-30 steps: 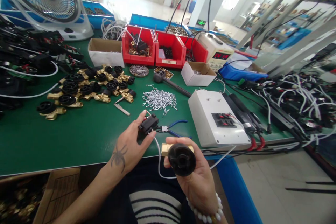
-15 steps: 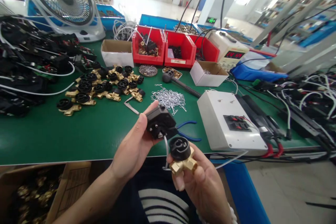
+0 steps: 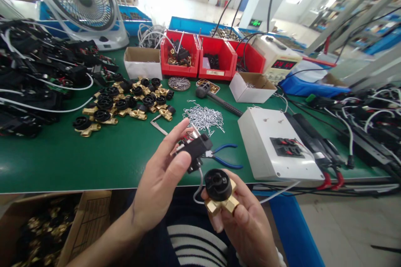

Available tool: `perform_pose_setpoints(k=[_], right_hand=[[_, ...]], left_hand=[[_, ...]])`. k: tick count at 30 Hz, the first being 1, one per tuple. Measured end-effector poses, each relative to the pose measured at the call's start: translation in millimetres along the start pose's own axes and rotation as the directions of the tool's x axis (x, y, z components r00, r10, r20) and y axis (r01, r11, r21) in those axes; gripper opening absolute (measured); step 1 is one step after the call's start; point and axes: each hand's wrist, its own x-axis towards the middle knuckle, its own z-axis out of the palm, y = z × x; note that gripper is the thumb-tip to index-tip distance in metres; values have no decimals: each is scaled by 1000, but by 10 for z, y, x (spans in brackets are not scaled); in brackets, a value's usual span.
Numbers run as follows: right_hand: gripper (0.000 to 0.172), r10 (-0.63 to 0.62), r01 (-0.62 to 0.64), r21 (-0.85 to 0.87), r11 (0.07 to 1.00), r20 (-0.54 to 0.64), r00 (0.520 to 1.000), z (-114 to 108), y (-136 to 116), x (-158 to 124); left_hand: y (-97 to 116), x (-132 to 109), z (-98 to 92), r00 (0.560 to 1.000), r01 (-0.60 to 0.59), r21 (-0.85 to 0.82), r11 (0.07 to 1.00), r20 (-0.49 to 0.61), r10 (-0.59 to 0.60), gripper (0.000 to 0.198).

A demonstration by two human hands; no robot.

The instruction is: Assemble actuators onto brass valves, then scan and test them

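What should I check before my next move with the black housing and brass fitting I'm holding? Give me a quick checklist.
1. Black housing held in the left hand: ok.
2. Brass fitting held in the right hand: ok.
3. Black cap on the fitting: ok.
4. Cap fully seated: cannot tell from this angle.
5. White cable clear of the right hand: cannot tell, part of it is hidden.
6. Blue-handled pliers out of both hands: ok, lying on the green bench.
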Motion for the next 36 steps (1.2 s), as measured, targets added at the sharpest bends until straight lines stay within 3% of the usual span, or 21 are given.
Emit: perform_pose_setpoints(k=[4, 10, 19, 28, 34, 36], right_hand=[[38, -9, 8, -23, 1000, -66, 998, 11, -11, -11], [39, -17, 13, -33, 999, -110, 994, -7, 5, -5], [45, 28, -33, -23, 999, -168, 985, 6, -15, -29], [46, 33, -44, -49, 998, -203, 979, 42, -26, -46], [49, 53, -70, -49, 996, -284, 957, 104, -38, -79], [50, 48, -65, -50, 997, -289, 956, 106, -36, -79]], left_hand=[[-34, -56, -24, 966, -257, 251, 933, 85, 243, 61], [-59, -84, -24, 891, -453, 327, 830, 193, 410, 72], [-10, -126, -38, 832, -554, 408, 725, 254, 493, 68], [61, -94, -50, 727, -680, 521, 515, 388, 567, 63], [86, -121, -54, 734, -670, 572, 474, 413, 539, 60], [54, -130, -52, 753, -651, 545, 528, 378, 538, 69]])
